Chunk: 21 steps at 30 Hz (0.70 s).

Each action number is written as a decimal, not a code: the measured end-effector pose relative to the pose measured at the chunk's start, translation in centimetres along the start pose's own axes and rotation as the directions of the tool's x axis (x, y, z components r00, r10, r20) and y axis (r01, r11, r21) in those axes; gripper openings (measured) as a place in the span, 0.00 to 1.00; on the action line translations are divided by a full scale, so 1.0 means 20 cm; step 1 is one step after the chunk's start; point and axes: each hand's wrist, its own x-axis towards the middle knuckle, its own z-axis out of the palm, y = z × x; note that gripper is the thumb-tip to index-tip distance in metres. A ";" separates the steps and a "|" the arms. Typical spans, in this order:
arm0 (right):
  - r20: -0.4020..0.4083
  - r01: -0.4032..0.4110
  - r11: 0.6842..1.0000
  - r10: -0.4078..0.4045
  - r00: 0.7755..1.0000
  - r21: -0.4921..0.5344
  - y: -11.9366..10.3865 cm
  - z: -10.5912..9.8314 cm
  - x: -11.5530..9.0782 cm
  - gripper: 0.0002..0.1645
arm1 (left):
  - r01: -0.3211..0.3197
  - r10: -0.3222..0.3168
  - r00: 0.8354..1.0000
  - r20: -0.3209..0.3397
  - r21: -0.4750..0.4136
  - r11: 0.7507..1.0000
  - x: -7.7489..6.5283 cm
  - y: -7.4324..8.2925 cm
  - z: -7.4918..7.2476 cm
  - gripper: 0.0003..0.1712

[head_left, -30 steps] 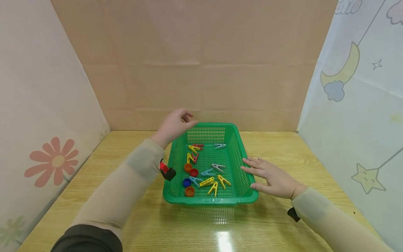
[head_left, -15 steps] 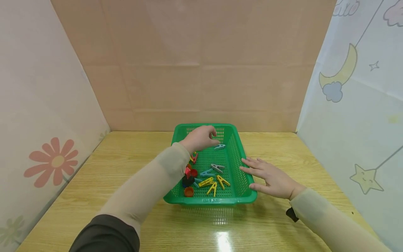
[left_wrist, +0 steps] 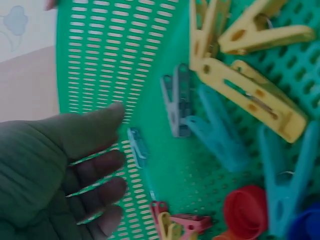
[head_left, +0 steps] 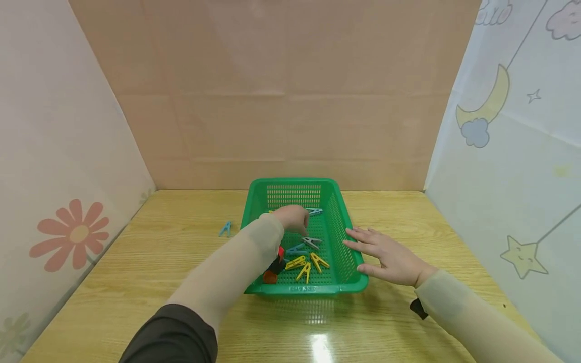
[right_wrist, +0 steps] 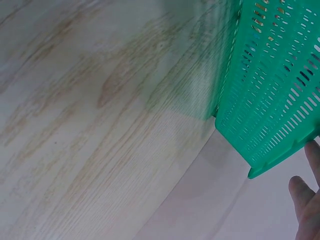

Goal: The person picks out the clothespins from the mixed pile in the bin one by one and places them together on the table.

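Observation:
My left hand (head_left: 292, 219) is inside the green plastic basket (head_left: 308, 289), close over a grey clothespin (head_left: 312, 242). In the left wrist view, thumb and fingers are loosely bent and hold nothing; a pale blue clothespin (left_wrist: 137, 146) lies just beyond the fingertips. Two brighter blue clothespins (left_wrist: 220, 135) and several yellow clothespins (left_wrist: 252, 95) lie around on the basket floor. Red and yellow clothespins (left_wrist: 187, 225) lie at its far left, mostly behind my left arm in the head view. My right hand (head_left: 392, 259) rests its straight fingers on the basket's right rim.
A red bottle cap (left_wrist: 245, 212), a blue cap (left_wrist: 306, 225) and an orange cap (head_left: 270, 277) sit in the basket's left side. One blue clothespin (head_left: 225, 229) lies on the wooden table (head_left: 181, 217) left of the basket. Papered walls (head_left: 290, 101) close off the back and sides.
My left hand has moved from the basket's far left rim right, then down into the basket. The blue clothespin on the table has come out from behind the arm. The right hand stays put.

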 end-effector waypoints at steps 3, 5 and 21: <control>-0.003 -0.001 1.000 0.001 1.000 0.006 0.00 0.00 0.00 0.35 | 0.022 -0.025 0.997 0.075 0.042 0.999 0.01 -0.02 0.04 0.09; 0.003 -0.006 1.000 0.006 1.000 0.009 0.00 0.00 0.00 0.35 | 0.032 -0.040 0.992 0.118 0.067 0.997 0.01 -0.03 0.07 0.10; 0.006 -0.009 1.000 0.009 1.000 0.018 0.00 0.00 0.00 0.36 | -0.067 0.055 0.990 0.128 0.088 0.994 0.02 -0.06 0.13 0.18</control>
